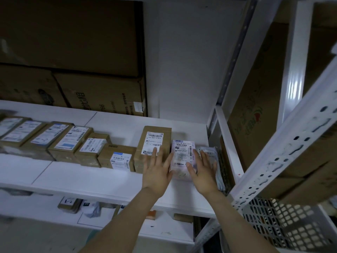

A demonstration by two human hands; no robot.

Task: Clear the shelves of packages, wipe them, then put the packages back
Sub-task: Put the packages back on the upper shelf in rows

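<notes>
A row of labelled cardboard packages runs along the white shelf from the left edge to the middle. At its right end stands a taller brown box. Beside that lies a pale pink soft package, then a grey plastic bag against the shelf's right side. My left hand is flat with straight fingers over the front of the brown box. My right hand is spread flat between the pink package and the grey bag, partly covering both.
Large cardboard cartons are stacked at the back left of the shelf. A white perforated upright slants across the right. A white mesh basket sits at lower right. The lower shelf holds small packages.
</notes>
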